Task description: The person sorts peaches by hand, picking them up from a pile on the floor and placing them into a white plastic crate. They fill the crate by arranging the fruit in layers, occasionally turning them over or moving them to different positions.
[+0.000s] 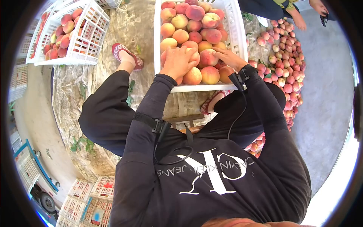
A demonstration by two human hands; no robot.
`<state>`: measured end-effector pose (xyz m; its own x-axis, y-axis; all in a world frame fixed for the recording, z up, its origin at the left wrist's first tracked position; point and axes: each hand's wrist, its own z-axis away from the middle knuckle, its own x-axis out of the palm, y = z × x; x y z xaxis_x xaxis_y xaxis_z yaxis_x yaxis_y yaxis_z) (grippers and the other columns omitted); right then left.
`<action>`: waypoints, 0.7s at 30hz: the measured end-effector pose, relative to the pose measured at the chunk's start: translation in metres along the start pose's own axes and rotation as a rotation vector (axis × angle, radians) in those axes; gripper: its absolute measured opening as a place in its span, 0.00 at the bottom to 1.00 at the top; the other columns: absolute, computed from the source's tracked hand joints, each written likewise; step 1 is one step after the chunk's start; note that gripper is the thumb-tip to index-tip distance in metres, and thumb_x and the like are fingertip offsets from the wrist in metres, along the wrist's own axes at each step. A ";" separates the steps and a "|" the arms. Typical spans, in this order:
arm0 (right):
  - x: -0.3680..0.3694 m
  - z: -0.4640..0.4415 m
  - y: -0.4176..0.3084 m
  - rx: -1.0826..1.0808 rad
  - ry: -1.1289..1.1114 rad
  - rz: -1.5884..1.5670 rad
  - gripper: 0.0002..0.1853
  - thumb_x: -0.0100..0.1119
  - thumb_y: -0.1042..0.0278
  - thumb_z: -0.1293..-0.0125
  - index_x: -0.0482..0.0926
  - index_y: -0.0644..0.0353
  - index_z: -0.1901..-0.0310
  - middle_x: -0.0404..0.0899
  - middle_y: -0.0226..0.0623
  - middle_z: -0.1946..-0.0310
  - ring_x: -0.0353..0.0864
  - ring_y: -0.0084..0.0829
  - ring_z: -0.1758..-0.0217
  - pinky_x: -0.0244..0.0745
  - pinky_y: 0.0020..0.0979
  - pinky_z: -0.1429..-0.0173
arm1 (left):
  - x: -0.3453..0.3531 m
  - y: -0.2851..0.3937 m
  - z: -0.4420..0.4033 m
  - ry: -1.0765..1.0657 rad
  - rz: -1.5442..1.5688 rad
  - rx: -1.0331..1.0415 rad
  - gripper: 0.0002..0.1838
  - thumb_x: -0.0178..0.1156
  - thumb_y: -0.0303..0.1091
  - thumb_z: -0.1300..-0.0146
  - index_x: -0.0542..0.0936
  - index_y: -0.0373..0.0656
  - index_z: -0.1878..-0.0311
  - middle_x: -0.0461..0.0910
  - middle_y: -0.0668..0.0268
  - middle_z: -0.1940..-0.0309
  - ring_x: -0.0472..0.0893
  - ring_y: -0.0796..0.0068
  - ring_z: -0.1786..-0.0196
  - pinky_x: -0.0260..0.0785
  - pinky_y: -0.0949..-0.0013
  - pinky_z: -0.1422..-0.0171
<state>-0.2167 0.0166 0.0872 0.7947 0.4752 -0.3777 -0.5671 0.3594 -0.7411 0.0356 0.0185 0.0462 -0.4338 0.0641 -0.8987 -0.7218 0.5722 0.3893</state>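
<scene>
A white plastic crate full of red and yellow peaches stands in front of me, between my feet. My left hand lies over peaches at the crate's near left, its fingers spread and touching a peach beside them. Toward the near right, my right hand rests on the fruit with fingers stretched out. Its thumb side touches a large red-yellow peach. Several more peaches fill the near row, among them an orange one. The undersides of both hands are hidden.
A long heap of loose peaches lies on the ground at right. Another white crate of peaches stands at upper left. Stacked crates are at lower left, near a wheeled cart. At the top right, another person's hand shows.
</scene>
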 end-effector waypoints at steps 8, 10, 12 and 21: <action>0.005 0.003 -0.005 -0.123 -0.029 0.082 0.31 0.42 0.51 0.24 0.59 0.66 0.29 0.68 0.47 0.33 0.67 0.36 0.31 0.61 0.32 0.28 | -0.007 0.011 -0.006 0.039 -0.030 0.068 0.38 0.63 0.53 0.42 0.66 0.48 0.31 0.73 0.59 0.40 0.74 0.59 0.41 0.59 0.45 0.36; 0.008 0.001 0.002 -0.109 -0.057 0.080 0.30 0.41 0.51 0.23 0.60 0.67 0.30 0.67 0.46 0.33 0.66 0.36 0.30 0.61 0.33 0.28 | -0.004 0.026 -0.014 0.128 -0.002 0.099 0.40 0.63 0.55 0.43 0.65 0.48 0.30 0.71 0.58 0.38 0.73 0.59 0.38 0.56 0.43 0.32; 0.012 -0.005 0.011 -0.212 0.040 0.094 0.28 0.41 0.52 0.23 0.62 0.64 0.31 0.68 0.45 0.34 0.68 0.34 0.32 0.62 0.32 0.29 | 0.001 0.041 -0.022 0.058 0.002 0.227 0.43 0.63 0.58 0.44 0.64 0.49 0.28 0.69 0.58 0.36 0.72 0.60 0.37 0.50 0.38 0.29; -0.036 -0.036 -0.015 -0.271 0.253 0.085 0.28 0.57 0.56 0.35 0.70 0.63 0.37 0.79 0.39 0.45 0.77 0.33 0.42 0.71 0.32 0.38 | 0.013 0.051 -0.020 0.033 0.062 0.141 0.41 0.63 0.62 0.47 0.69 0.48 0.34 0.74 0.62 0.45 0.77 0.64 0.48 0.54 0.38 0.37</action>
<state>-0.2292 -0.0344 0.0919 0.7949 0.2683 -0.5442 -0.5824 0.0860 -0.8083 -0.0178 0.0321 0.0582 -0.4946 0.0778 -0.8656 -0.6107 0.6776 0.4098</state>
